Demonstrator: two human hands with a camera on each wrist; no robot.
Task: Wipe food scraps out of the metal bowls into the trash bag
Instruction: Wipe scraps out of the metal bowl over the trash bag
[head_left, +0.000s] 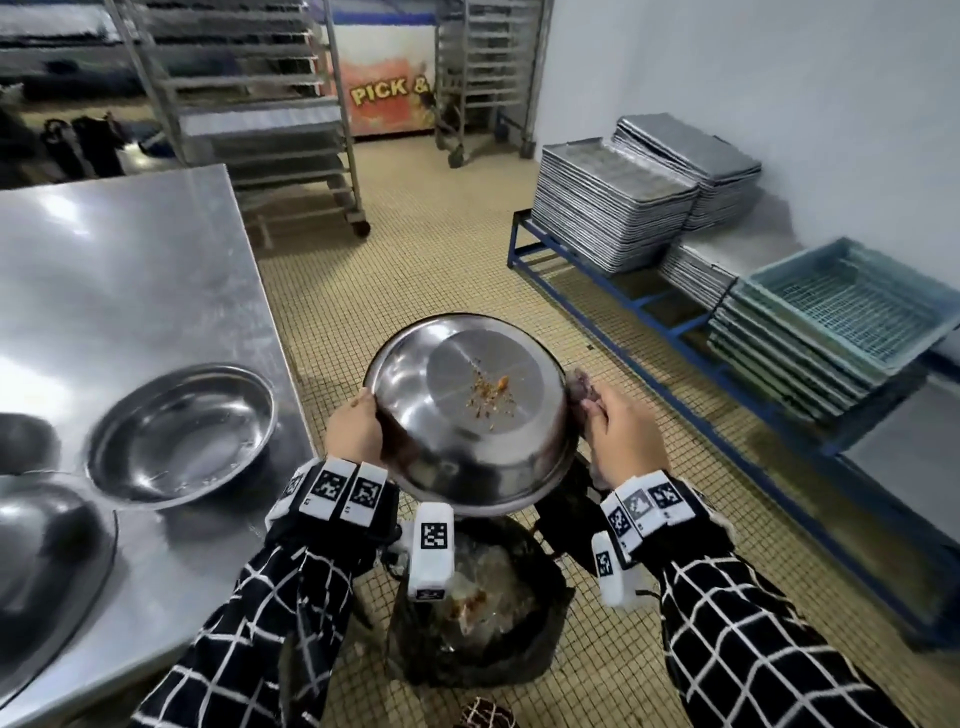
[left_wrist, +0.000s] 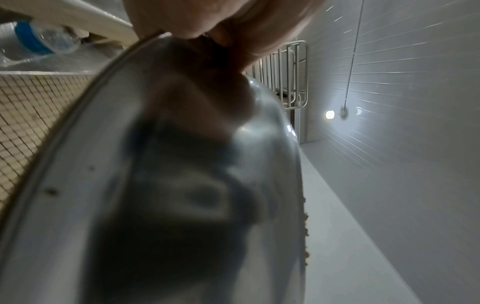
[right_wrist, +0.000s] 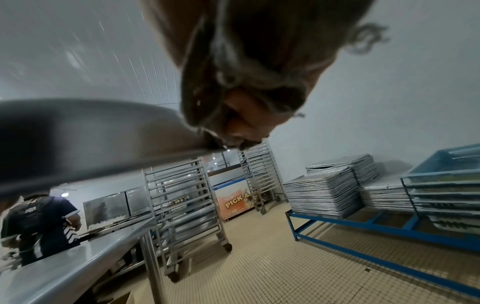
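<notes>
The bowl (head_left: 470, 410), tilted with scraps (head_left: 491, 395) on its bottom, hangs above the trash bag (head_left: 480, 613) on the floor. The left hand (head_left: 353, 431) grips its left rim; the right hand (head_left: 626, 441), curled around a grey cloth (head_left: 579, 387), sits at the right rim. More bowls (head_left: 182, 431) rest on the table (head_left: 130, 270) to the left; stacked trays (head_left: 613, 202) sit well right.

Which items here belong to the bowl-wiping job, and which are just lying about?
Job: tilted steel bowl with orange scraps, grey rag in right hand, left hand, black trash bag, steel bowl on table.
Lying about: stacked metal trays, blue crates, wheeled rack.
</notes>
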